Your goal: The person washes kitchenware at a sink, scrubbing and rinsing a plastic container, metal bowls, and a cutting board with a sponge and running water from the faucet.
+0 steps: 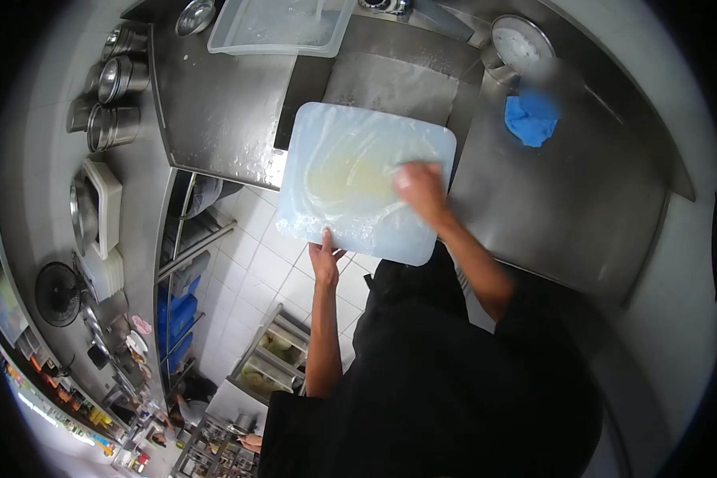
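Observation:
A whitish, rounded rectangular plastic board (358,171), smeared with soapy swirls and yellowish in the middle, is held tilted in front of the sink. My left hand (325,259) grips its lower edge, thumb on the upper face and fingers underneath. On the right part of the board's face, my right hand (420,187) is closed and blurred by motion. Something pale shows at its fingertips, but I cannot make out what it is.
Behind the board lies the steel sink (394,84). A clear plastic tub (279,28) stands at its back left. To the right are a blue cloth (531,123) and a pot with suds (521,44). Steel containers (119,78) line the left shelf. Another person's hand (251,442) shows at the bottom.

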The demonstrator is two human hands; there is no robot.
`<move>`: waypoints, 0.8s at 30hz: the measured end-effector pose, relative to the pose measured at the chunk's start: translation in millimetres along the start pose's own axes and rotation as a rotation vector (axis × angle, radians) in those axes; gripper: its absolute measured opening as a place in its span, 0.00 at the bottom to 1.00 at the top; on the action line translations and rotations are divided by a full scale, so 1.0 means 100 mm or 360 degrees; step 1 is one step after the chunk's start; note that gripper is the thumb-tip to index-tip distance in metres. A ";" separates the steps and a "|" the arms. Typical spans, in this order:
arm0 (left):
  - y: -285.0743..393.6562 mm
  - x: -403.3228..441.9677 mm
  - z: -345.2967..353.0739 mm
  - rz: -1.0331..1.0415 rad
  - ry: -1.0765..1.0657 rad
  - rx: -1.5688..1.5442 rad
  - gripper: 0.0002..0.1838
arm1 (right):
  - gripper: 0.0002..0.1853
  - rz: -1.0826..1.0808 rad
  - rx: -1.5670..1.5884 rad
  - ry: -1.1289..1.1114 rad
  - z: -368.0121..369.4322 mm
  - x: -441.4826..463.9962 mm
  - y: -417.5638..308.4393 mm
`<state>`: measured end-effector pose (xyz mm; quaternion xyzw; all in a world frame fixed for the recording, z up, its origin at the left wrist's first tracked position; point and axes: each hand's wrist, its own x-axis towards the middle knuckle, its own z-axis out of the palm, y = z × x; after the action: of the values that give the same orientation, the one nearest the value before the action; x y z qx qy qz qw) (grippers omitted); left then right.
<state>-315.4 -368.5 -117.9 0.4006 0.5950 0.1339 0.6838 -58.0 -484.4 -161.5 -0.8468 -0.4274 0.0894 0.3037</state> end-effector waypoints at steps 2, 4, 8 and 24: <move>-0.01 -0.01 -0.05 -0.0088 -0.0061 0.0072 0.29 | 0.07 0.0182 -0.0424 0.0115 -0.29 0.16 0.27; -0.02 0.08 -0.12 -0.0152 -0.0144 0.0106 0.30 | 0.07 0.0154 -0.0609 0.0403 -0.21 0.44 0.47; 0.03 0.03 -0.08 -0.0124 -0.0061 0.0073 0.28 | 0.09 0.0096 -0.0443 0.0371 0.86 1.40 -0.25; 0.07 0.07 0.02 0.0014 -0.0147 -0.0247 0.24 | 0.09 -0.0004 -0.0668 0.0181 0.08 -0.03 -0.22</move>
<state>-309.7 -360.5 -118.0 0.3547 0.5488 0.1640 0.7390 -77.8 -472.8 -155.2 -0.8946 -0.4200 -0.0498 0.1446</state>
